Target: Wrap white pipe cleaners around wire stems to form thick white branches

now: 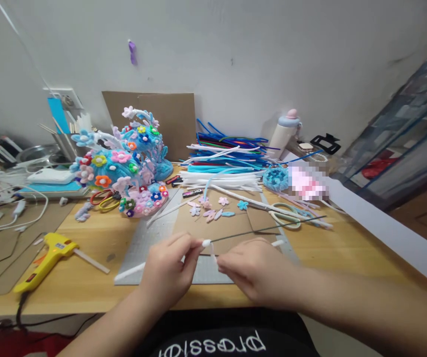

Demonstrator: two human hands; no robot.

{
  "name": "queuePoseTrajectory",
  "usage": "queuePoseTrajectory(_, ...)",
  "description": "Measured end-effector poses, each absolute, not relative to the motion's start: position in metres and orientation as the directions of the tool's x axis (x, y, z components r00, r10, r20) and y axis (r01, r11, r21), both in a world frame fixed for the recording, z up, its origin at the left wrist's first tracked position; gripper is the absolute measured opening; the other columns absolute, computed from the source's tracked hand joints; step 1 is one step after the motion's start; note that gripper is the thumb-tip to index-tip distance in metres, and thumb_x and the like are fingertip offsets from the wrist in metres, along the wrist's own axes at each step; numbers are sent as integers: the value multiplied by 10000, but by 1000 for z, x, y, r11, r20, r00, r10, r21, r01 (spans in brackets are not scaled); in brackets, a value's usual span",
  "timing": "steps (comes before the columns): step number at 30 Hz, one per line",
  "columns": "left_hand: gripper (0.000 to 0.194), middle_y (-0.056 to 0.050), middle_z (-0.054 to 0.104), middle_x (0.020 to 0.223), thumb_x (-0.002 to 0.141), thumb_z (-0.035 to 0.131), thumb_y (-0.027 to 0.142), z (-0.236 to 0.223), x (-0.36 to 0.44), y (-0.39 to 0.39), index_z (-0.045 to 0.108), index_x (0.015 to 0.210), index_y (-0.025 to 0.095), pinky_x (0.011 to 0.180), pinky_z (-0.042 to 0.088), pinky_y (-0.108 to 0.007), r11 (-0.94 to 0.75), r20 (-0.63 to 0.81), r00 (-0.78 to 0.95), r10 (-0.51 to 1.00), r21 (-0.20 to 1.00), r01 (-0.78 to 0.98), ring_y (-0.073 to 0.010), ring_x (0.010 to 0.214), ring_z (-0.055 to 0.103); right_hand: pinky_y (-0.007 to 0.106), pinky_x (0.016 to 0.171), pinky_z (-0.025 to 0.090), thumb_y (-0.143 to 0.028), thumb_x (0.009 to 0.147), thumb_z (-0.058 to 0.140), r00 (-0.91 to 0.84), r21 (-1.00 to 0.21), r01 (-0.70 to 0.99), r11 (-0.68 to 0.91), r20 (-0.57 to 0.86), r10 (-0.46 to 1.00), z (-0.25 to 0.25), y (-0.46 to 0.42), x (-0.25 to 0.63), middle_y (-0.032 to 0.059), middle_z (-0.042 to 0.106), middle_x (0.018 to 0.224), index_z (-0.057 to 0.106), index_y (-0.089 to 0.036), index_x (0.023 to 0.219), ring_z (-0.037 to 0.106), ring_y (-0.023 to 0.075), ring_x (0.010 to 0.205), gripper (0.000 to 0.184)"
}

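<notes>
My left hand (170, 270) is closed in a pinch on the white-wrapped end of a thin dark wire (269, 229) that runs off to the right above the table. A white pipe cleaner (133, 270) trails out to the left below that hand. My right hand (256, 270) is closed too, its fingertips pinching the white pipe cleaner just under the wire's tip. Both hands hover over a grey cutting mat (150, 243) and a brown cardboard sheet (228, 230).
A yellow glue gun (45, 260) lies at the left. A pipe-cleaner flower sculpture (127, 166) stands behind the mat, with loose small flowers (213, 208), scissors (285, 215) and a pile of blue and white pipe cleaners (228, 161). A white bottle (283, 134) stands by the wall.
</notes>
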State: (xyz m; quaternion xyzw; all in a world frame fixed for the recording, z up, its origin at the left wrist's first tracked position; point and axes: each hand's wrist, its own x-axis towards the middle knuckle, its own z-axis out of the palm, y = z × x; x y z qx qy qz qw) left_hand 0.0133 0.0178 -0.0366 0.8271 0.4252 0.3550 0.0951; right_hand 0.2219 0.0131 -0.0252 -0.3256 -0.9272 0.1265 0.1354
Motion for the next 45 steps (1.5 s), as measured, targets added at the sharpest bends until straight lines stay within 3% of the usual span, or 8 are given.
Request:
queuePoseTrajectory(6, 162, 2, 640, 666, 864, 470, 116, -37, 11, 21, 614, 826, 181, 570, 377, -292, -794, 510, 674, 534, 27, 608, -150, 566, 544, 269, 521, 294, -125, 832, 472, -754, -249, 540, 804, 282, 593, -1, 11, 223, 16, 649, 713, 606, -165, 810, 555, 143, 611, 143)
queuePoseTrajectory(14, 117, 4, 637, 683, 816, 561, 71, -23, 9, 16, 603, 855, 173, 636, 427, -261, -816, 603, 550, 577, 401, 416, -118, 628, 559, 211, 586, 377, -276, 877, 556, -639, -622, 555, 553, 107, 761, -8, 48, 238, -11, 672, 714, 679, -201, 844, 584, 109, 641, 148)
queuePoseTrajectory(19, 82, 5, 589, 611, 831, 563, 129, -25, 10, 16, 614, 792, 180, 545, 401, -242, -655, 583, 337, 739, 506, 562, -127, 591, 553, 238, 542, 322, -204, 901, 466, -683, -427, 576, 697, 217, 697, -23, 22, 228, 3, 647, 685, 641, -176, 817, 551, 118, 617, 196)
queuePoseTrajectory(25, 98, -12, 674, 700, 814, 557, 96, -29, 11, 21, 622, 818, 169, 623, 434, -304, -736, 627, 528, 572, 110, 668, -152, 613, 592, 281, 496, 263, -114, 850, 426, -772, -186, 522, 833, 311, 553, -2, 1, 225, 23, 607, 651, 577, -155, 749, 496, 135, 549, 187)
queuePoseTrajectory(29, 213, -4, 710, 776, 793, 528, 18, -24, 7, 22, 621, 909, 171, 761, 446, -344, -834, 617, 653, 439, 10, 551, -137, 644, 624, 246, 608, 366, -192, 900, 440, -657, -339, 582, 739, 338, 673, 14, 19, 236, 38, 661, 755, 637, -171, 878, 582, 139, 679, 199)
queuePoseTrajectory(36, 170, 11, 684, 735, 788, 574, 36, -17, 6, 18, 602, 864, 186, 730, 461, -290, -846, 673, 533, 513, 290, 448, -114, 647, 607, 197, 503, 345, -305, 894, 490, -603, -745, 565, 354, -81, 794, 1, 40, 238, -29, 557, 554, 679, -190, 892, 477, 94, 510, 222)
queuePoseTrajectory(40, 85, 1, 631, 660, 814, 577, 104, -22, 11, 17, 598, 804, 185, 572, 428, -256, -712, 631, 391, 670, 400, 577, -134, 626, 581, 224, 522, 296, -259, 904, 460, -672, -568, 593, 570, 40, 739, -11, 20, 226, -15, 618, 656, 660, -200, 827, 501, 102, 577, 222)
queuePoseTrajectory(45, 124, -16, 650, 674, 824, 523, 80, -30, 11, 20, 611, 814, 167, 615, 426, -302, -753, 607, 552, 572, 122, 647, -148, 600, 575, 279, 489, 234, -117, 824, 459, -783, -246, 544, 802, 195, 591, -2, -1, 220, 18, 620, 680, 576, -160, 768, 487, 127, 550, 137)
